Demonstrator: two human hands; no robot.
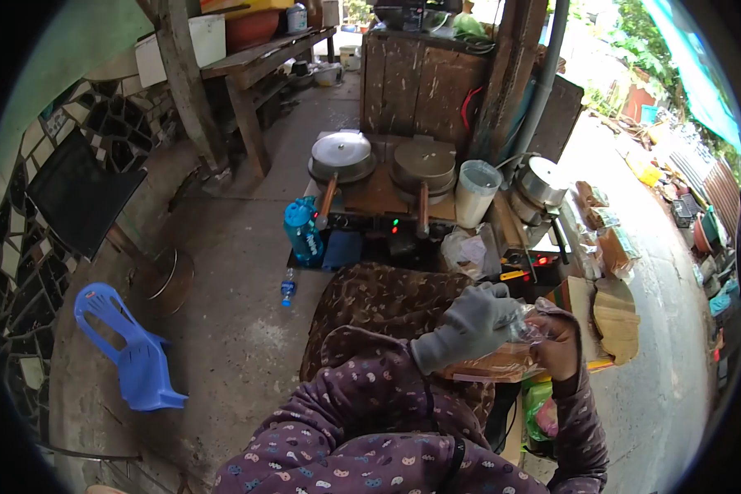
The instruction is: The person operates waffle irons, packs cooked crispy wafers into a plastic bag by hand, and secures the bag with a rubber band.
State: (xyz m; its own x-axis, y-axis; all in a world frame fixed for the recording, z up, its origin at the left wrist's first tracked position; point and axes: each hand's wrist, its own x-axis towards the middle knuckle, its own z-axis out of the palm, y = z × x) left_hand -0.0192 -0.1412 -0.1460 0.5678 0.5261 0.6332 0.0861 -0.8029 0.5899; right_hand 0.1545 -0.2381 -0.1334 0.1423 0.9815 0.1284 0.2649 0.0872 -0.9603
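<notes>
My left hand (472,321), in a grey knitted glove, is closed with its fingertips at the crumpled top of a clear plastic bag (494,363). My right hand (556,344) is bare and pinches the bag's other side. Something flat and brownish shows through the plastic, but I cannot make out what it is. The bag is above my lap, which a dark brown patterned cloth (387,309) covers. Close to my right forearm is a green plastic bag (539,409) with something pink in it.
Two round lidded pans, one silver (342,151) and one brownish (425,160), sit ahead on a cooking stand. A white bucket (477,194) and a silver pot (543,181) stand right of them. Left are a blue bottle (303,234), a small bottle (288,288) and a blue chair (132,354).
</notes>
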